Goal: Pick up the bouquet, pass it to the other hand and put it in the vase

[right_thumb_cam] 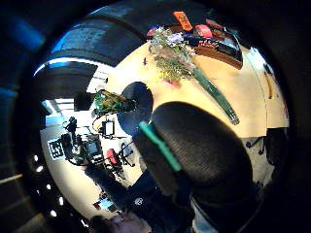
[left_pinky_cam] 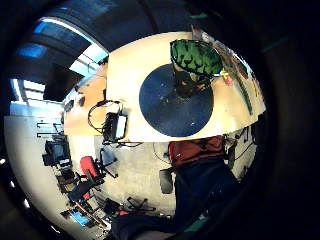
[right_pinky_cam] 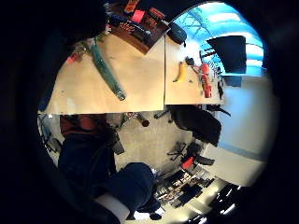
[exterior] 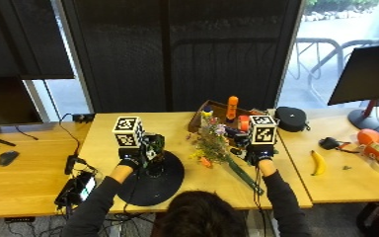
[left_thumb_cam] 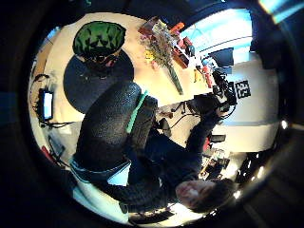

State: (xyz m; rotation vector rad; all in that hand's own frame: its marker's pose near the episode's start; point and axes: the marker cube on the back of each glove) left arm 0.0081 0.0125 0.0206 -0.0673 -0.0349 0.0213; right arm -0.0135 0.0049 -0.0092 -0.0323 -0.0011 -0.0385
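**Bouquet lying on the table between two raised hands**

Bouquet [exterior: 217, 147] is seen flat on the light wooden table [exterior: 104, 140], untouched by either hand, with its blossoms toward the far side and its long green stems running toward the near right edge. To its left, a green-patterned vase [exterior: 154, 154] stands upright on a round dark mat [exterior: 151, 186]; its mouth is seen open from above in the left palm views. The left hand [exterior: 132, 159] is held above the table just beside the vase, on its left, and nothing is seen gripped in it; how far its fingers are spread cannot be told, though a gloved digit fills much of the left thumb side view. The right hand [exterior: 260, 154] is held above the table just right of the flowers, near the stems, and nothing is seen held in it either; the spread of its fingers cannot be told. Behind the bouquet, at the far edge, a brown tray [exterior: 206, 116] with orange and red items is placed. Farther right, a banana [exterior: 318, 163] is lying on the adjoining table.
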